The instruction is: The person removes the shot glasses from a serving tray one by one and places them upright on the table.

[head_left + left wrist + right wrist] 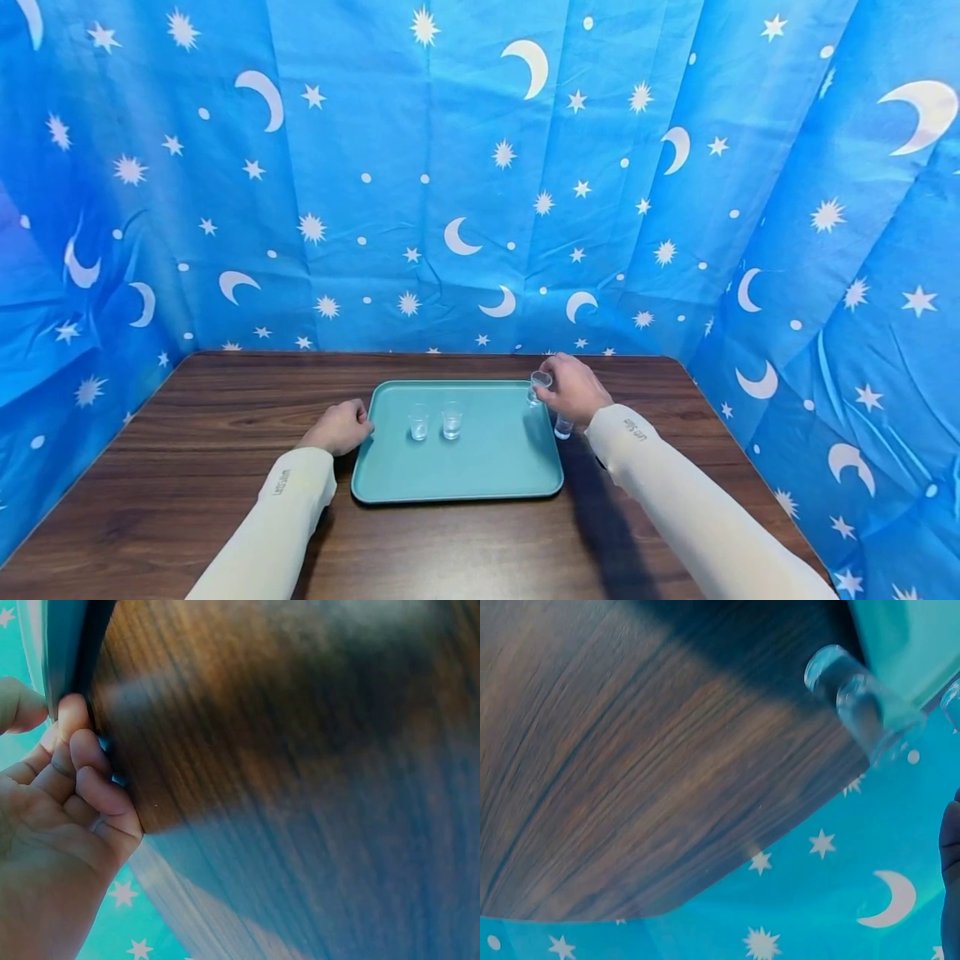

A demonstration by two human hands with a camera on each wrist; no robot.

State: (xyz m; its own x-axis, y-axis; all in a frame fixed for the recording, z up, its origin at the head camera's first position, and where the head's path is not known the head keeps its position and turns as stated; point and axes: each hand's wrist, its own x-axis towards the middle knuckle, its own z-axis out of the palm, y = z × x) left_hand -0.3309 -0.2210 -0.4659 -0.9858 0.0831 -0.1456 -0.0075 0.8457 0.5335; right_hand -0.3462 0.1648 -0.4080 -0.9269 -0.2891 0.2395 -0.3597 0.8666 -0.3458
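Note:
In the head view, my right hand (573, 387) grips a small clear shot glass (539, 385) by its side, over the far right corner of the green tray (495, 475). A second shot glass (562, 427) stands on the table beside the tray's right edge, partly hidden by that hand; the right wrist view has this glass (870, 712) nearer. Two more shot glasses, one on the left (418, 423) and one on the right (452, 421), stand upright side by side on the tray. My left hand (340, 427) pinches the tray's left rim between thumb and curled fingers.
The dark wooden table (435, 550) carries the tray near its middle. A blue curtain (390, 200) with white moons and stars hangs behind the table and along both sides.

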